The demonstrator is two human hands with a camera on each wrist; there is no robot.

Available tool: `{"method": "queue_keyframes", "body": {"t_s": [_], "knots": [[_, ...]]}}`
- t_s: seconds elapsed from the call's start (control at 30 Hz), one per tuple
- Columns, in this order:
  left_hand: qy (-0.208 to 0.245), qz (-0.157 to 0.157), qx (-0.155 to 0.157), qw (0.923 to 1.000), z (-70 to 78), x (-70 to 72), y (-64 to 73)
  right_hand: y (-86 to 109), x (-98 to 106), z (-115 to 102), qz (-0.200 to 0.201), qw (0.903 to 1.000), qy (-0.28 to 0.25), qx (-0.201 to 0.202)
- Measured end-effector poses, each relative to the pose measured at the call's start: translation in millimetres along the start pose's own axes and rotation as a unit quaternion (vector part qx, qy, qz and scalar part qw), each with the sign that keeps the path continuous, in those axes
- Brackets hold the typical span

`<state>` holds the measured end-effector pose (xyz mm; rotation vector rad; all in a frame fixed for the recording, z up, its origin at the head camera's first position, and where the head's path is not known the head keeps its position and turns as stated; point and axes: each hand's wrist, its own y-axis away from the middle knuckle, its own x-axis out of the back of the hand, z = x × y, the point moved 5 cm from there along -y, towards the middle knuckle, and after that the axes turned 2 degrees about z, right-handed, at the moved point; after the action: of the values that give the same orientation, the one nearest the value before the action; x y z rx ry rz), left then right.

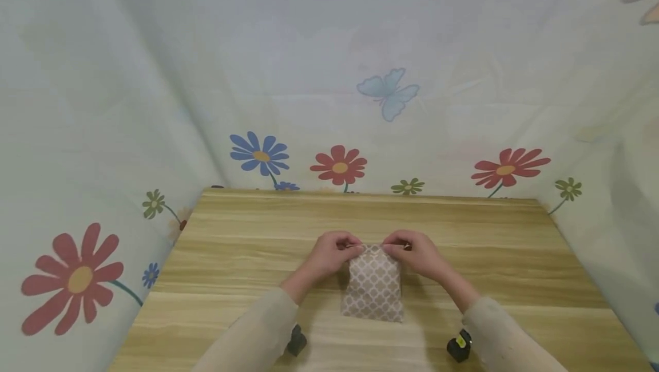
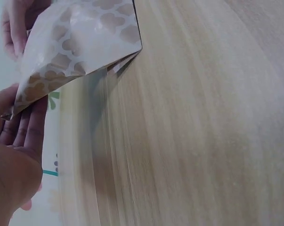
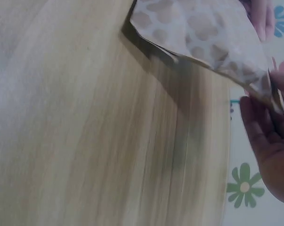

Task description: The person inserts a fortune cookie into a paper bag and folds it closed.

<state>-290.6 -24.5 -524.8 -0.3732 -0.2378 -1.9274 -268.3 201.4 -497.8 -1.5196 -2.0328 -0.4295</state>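
Observation:
A patterned paper bag [image 1: 373, 289], tan with a pale lattice print, stands at the middle of the table between both hands. My left hand [image 1: 332, 253] pinches its top left corner between thumb and fingers. The top right corner is pinched the same way by my right hand [image 1: 416, 253]. In the left wrist view the bag [image 2: 85, 42] slopes down from the held corner toward the wood, its side edge slightly gaping. From the right wrist, the bag's side [image 3: 193, 33] shows a fold along its edge. What is inside the bag is hidden.
The wooden table [image 1: 247, 234] spreads out around the bag. Behind it hangs a pale cloth [image 1: 309, 74] printed with flowers and a butterfly. Small black devices sit by the wrists, one at the left sleeve [image 1: 252, 332] and one at the right sleeve [image 1: 507, 337].

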Motion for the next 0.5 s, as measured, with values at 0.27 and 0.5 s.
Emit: {"method": "queue_keyframes", "body": {"t_s": [0.27, 0.5], "knots": [[-0.003, -0.014, 0.012, 0.9998, 0.9, 1.0, -0.1, 6.3, 2.8, 6.1, -0.008, 0.9998, -0.013, -0.011], [-0.065, -0.056, -0.017, 0.9962, 9.3, -7.0, -8.6, 8.6, 1.7, 1.0, -0.008, 0.9998, -0.016, 0.003]]}}
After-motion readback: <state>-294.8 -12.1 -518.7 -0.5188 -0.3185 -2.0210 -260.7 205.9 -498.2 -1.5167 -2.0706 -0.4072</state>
